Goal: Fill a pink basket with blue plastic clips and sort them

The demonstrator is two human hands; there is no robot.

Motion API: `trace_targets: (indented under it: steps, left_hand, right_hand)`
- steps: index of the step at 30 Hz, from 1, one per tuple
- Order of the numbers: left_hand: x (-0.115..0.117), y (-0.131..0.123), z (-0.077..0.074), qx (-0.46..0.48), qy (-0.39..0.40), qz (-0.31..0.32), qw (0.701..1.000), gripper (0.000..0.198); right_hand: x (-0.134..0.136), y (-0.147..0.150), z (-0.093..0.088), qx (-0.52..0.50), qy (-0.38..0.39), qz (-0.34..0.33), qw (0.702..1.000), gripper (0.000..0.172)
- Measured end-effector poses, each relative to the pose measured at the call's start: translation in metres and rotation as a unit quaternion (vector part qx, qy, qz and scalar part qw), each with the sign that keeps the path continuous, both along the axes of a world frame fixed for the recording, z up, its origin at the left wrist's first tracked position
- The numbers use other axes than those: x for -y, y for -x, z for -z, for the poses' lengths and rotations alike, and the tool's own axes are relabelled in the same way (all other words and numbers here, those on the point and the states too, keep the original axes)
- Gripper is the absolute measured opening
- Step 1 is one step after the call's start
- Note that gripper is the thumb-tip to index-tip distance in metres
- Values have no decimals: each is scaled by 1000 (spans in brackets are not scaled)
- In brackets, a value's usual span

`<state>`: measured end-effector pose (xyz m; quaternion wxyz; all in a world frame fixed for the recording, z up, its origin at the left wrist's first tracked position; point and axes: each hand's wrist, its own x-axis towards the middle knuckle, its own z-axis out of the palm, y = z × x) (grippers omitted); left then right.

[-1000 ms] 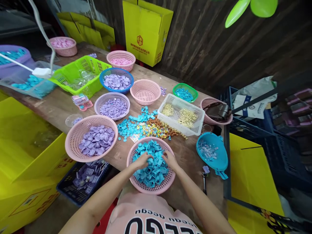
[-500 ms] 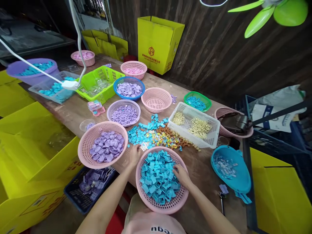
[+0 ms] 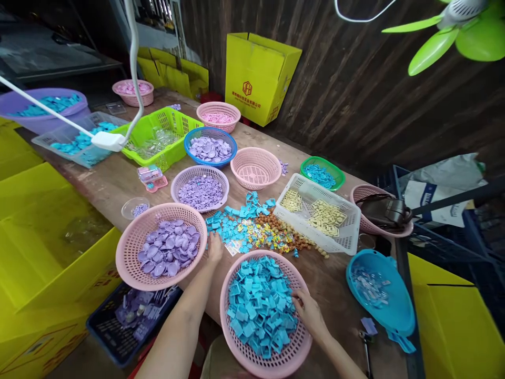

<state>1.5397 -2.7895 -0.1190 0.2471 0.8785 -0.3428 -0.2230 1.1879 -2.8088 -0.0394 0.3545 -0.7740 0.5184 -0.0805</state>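
My left hand (image 3: 214,248) lies on the table at the near left edge of a pile of small blue plastic pieces (image 3: 229,226), close to the rim of a pink basket (image 3: 128,252) of purple oval pieces (image 3: 169,247). Its fingertips are too small and partly hidden to show a grip. Over the right side of another pink basket (image 3: 226,321), heaped with blue plastic pieces (image 3: 260,305), is my right hand (image 3: 309,311). Its fingers are bent and drawn together beside the heap; whatever is between them is hidden.
Brown beads (image 3: 298,239) and small yellow pieces (image 3: 268,233) spread beside the blue pile. A white tray (image 3: 349,237) holds pale yellow frames. Behind stand a lilac basket (image 3: 177,202), a pink basket (image 3: 255,167) and a green crate (image 3: 185,123). A blue basin (image 3: 398,300) sits at right.
My left hand has shifted left, from beside a white card to the pile's left edge. My right hand stays at the right side of the blue-piece basket. The camera view has moved slightly.
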Motion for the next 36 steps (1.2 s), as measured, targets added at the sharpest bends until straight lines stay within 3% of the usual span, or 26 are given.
trace_targets:
  steps: [8, 12, 15, 18, 21, 26, 28, 30, 32, 36]
  left_hand:
    - [-3, 7, -3, -33, 57, -20, 998, 28]
    - [9, 3, -4, -45, 64, -36, 996, 12]
    - [17, 3, -8, -51, 43, 12, 998, 37]
    - [23, 6, -15, -34, -47, 98, 994, 54]
    - [27, 5, -20, -13, -95, 132, 987, 48]
    - [30, -2, -27, 5, -74, 117, 990, 40]
    - [31, 1, -35, -7, -12, 123, 992, 40]
    - [31, 15, -49, -51, 79, 168, 981, 39]
    - [30, 39, -69, -111, 145, 252, 950, 35]
    - [30, 97, -109, -202, 187, 414, 867, 38]
  right_hand:
    - [3, -9, -7, 9, 6, 15, 1000, 28]
    - [2, -14, -12, 12, 12, 2, 1000, 27]
    - [-1, -13, -14, 4, 12, 5, 1000, 26]
    - [-6, -8, -12, -2, 5, 19, 1000, 26]
    - [-11, -2, -10, -2, 0, 30, 1000, 26]
    - [-15, 2, -13, 23, 1, 62, 998, 26]
    - [-14, -5, -19, 44, -2, 89, 995, 26]
    - [-10, -22, -27, 70, -30, 120, 990, 27]
    - [-3, -47, -36, 110, -85, 141, 980, 34]
    - [18, -97, -43, 195, -170, 141, 956, 39]
